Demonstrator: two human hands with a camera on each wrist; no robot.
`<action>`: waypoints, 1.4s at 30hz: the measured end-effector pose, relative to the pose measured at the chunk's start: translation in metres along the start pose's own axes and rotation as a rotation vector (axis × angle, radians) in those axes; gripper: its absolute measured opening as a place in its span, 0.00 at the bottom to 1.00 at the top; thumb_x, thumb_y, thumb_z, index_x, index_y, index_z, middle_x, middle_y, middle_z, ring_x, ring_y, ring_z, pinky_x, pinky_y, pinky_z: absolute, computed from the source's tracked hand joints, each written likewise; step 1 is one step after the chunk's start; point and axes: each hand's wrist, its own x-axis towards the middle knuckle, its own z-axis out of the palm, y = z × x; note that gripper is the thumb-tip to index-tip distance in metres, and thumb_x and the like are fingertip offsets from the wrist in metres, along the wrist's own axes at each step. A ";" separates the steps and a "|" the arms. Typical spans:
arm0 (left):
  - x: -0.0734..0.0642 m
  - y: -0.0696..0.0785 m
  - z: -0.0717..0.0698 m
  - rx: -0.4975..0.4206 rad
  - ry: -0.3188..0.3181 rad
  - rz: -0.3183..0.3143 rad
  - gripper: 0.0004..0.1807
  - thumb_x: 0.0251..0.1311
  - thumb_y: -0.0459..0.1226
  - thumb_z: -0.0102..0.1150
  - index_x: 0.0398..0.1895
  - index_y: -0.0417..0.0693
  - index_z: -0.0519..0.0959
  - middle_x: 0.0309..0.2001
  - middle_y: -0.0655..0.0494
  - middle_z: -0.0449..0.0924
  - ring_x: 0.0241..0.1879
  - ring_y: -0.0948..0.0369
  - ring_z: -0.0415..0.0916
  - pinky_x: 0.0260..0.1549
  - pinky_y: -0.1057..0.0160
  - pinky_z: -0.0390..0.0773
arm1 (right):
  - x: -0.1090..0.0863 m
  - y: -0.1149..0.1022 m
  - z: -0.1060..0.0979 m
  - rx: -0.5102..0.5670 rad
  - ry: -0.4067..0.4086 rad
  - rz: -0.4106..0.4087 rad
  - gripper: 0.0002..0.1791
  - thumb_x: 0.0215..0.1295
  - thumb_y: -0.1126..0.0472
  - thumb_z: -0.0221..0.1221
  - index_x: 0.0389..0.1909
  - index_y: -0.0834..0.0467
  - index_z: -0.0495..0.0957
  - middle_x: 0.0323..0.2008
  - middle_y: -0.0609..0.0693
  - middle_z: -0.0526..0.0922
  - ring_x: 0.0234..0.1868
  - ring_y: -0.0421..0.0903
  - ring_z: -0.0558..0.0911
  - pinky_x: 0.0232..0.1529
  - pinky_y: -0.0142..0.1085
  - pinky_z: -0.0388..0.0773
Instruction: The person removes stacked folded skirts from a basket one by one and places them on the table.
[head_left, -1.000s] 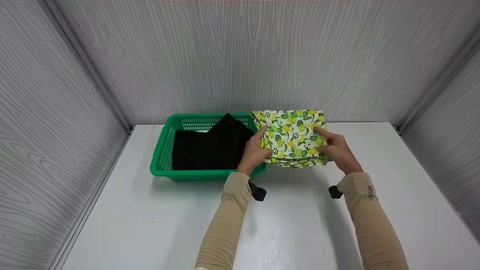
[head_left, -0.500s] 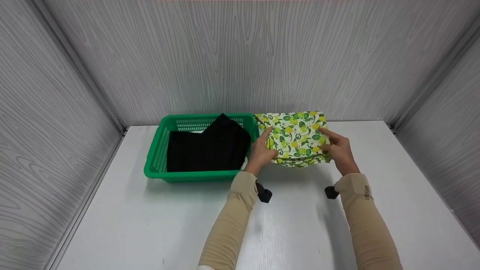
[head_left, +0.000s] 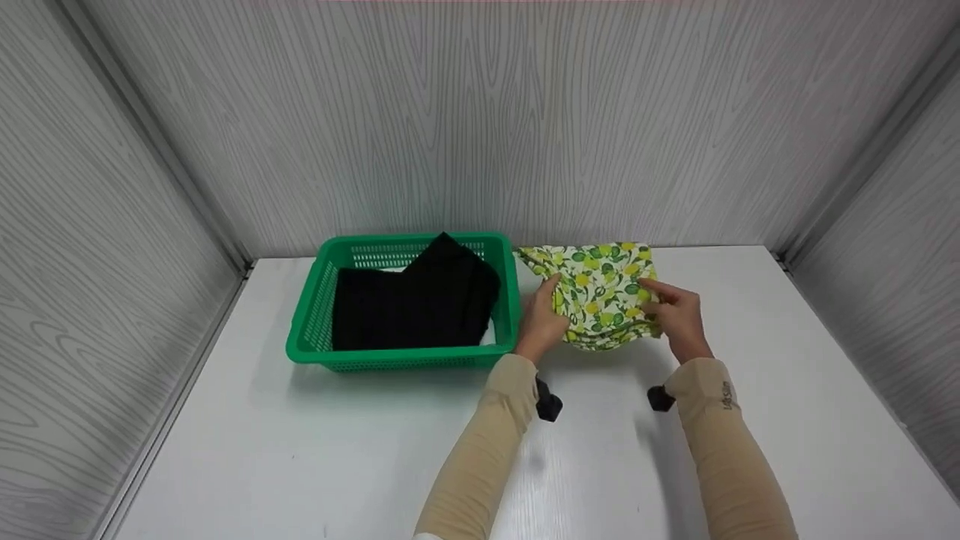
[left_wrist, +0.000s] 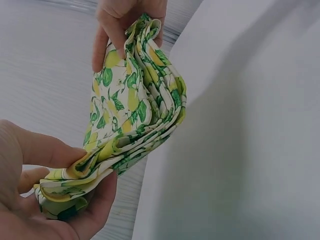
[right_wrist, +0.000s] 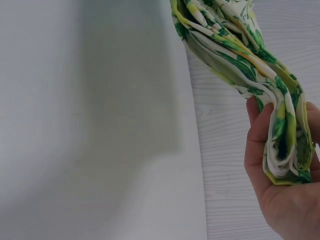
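Observation:
A folded cloth with a lemon and green-leaf print (head_left: 606, 289) is held above the white table, right of the green basket, in the head view. My left hand (head_left: 543, 328) pinches its left edge, with the thumb on one side and fingers on the other. The right hand (head_left: 679, 321) grips the opposite edge. In the left wrist view the stacked layers of the cloth (left_wrist: 150, 95) bend and sag between both hands. The right wrist view shows its looped folds lying inside the curled fingers (right_wrist: 257, 140).
A green plastic basket (head_left: 405, 360) stands at the back left of the white table (head_left: 360, 457), close to the left hand. In it lies a black cloth (head_left: 412, 307), one corner poking up by the rear rim. Grey wood-grain panels (head_left: 480, 120) enclose the back and sides.
My left hand has moved right, away from the basket and closer to the right hand. The cloth is bunched narrower and sits slightly lower in view. Both hands keep their hold.

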 end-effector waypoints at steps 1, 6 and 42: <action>0.000 -0.003 0.002 0.006 0.003 -0.008 0.45 0.56 0.14 0.46 0.79 0.47 0.60 0.77 0.49 0.58 0.65 0.53 0.66 0.25 0.63 0.63 | 0.000 0.003 0.001 -0.002 -0.003 0.001 0.26 0.68 0.74 0.55 0.68 0.61 0.75 0.62 0.59 0.74 0.24 0.37 0.69 0.20 0.29 0.68; 0.001 -0.017 0.007 0.008 0.010 -0.087 0.44 0.57 0.14 0.45 0.79 0.49 0.61 0.76 0.48 0.60 0.27 0.60 0.70 0.15 0.65 0.57 | 0.002 0.017 0.007 0.015 -0.030 0.032 0.27 0.69 0.74 0.53 0.69 0.60 0.74 0.63 0.61 0.75 0.22 0.38 0.68 0.20 0.30 0.67; 0.003 -0.042 0.021 -0.028 -0.027 -0.134 0.36 0.63 0.28 0.49 0.77 0.32 0.58 0.77 0.40 0.57 0.74 0.49 0.56 0.67 0.54 0.63 | 0.025 0.034 -0.021 -0.168 -0.140 0.126 0.42 0.64 0.77 0.48 0.80 0.65 0.48 0.79 0.64 0.50 0.75 0.59 0.55 0.66 0.49 0.67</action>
